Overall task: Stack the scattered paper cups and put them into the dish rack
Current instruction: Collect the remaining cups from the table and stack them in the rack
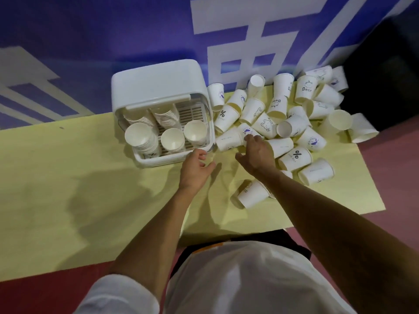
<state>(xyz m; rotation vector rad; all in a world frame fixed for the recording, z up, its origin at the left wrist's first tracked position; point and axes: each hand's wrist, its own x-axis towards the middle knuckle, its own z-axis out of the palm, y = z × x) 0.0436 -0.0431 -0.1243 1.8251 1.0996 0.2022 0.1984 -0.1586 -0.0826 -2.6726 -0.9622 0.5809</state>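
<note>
1. In the head view, your dish rack [158,160] sits by the far edge of the yellow tabletop [68,177], about the middle. Its lid is up, so cups can go in from above.
2. Inside it stand stacks [141,138] of cups, mouths up, each cup inside the next. That way many cups fit in a small space.
3. The loose cups [292,130] lie in a heap at the far right corner of the tabletop, just beside the rack. Most lie on their sides, and some lie on top of others, so they may roll.
4. One lone cup [254,193] lies apart, nearer your edge, under your right arm.
5. Your right hand [256,152] reaches into the near side of the heap. Its fingertips [249,138] touch a cup with a purple print [247,130], and the thumb sticks out to the side. I cannot tell if the fingers have closed round a cup.
6. Your left hand [196,165] holds nothing. Its fingers are loose and a little spread, just by the rack's near right corner. I think it waits there to help build the next stack.
7. I think much of the job is left, because the heap is big.
</note>
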